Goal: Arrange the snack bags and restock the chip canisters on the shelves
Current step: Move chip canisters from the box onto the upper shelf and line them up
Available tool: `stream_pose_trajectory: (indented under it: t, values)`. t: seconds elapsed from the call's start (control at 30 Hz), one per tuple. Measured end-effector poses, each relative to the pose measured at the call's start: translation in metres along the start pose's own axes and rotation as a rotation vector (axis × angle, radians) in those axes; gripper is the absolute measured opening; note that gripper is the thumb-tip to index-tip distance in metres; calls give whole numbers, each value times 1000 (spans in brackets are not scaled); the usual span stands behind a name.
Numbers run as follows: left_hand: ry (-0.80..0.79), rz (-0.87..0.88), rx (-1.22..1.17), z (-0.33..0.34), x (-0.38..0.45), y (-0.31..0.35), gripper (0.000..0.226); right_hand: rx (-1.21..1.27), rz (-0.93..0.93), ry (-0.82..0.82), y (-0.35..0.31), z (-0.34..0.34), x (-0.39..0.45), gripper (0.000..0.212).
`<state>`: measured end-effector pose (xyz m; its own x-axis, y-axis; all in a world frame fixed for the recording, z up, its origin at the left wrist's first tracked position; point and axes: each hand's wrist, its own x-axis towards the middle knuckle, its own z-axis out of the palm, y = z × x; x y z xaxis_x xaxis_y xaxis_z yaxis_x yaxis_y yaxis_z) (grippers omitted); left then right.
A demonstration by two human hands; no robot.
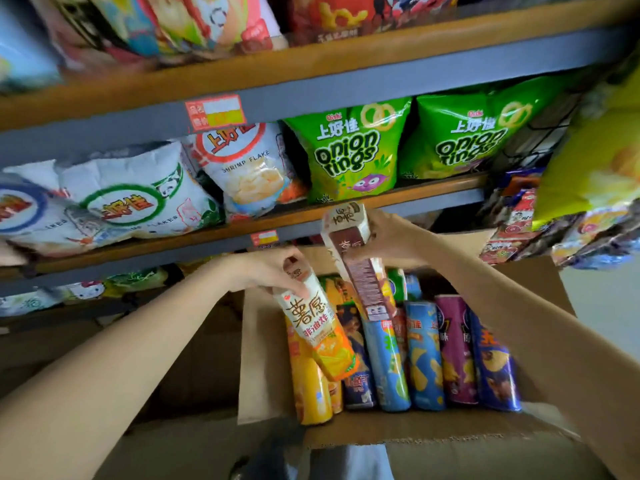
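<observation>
My left hand point(268, 271) grips the top of a white-and-orange chip canister point(320, 336), which is tilted above the open cardboard box point(263, 358). My right hand point(382, 233) holds the upper end of a brown-and-white chip canister point(356, 261), lifted higher and leaning toward the shelf edge point(415, 199). Several more canisters lie side by side in the box: yellow point(308, 389), blue point(422, 358), purple point(453, 348). Snack bags stand on the middle shelf: two green onion-ring bags point(349, 150) and white shrimp-flake bags point(249, 168).
More snack bags fill the top shelf point(207, 26) and hang at the right point(588, 168). A lower shelf behind my left arm holds small packets point(86, 289). Price tags point(214, 110) are stuck on the grey shelf rails. The box's flaps stand up around the canisters.
</observation>
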<state>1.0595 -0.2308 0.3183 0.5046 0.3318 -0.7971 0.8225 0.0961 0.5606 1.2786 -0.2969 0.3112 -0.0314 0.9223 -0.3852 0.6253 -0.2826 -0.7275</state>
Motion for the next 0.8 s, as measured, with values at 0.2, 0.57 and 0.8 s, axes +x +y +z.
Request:
stream_pose_trajectory:
  t: [0.2,0.57,0.8]
  values:
    - [37,177,-216,-35,-100,-16,55,51,-80,123,-121,31,-11,56]
    - [414,413,-387,-99,-335,-160,45,-29,-389,-44,-373,127,-97,48]
    - [728,678,-547,-156,-462,-215,77,74,-595,32,-503,163,-99,26]
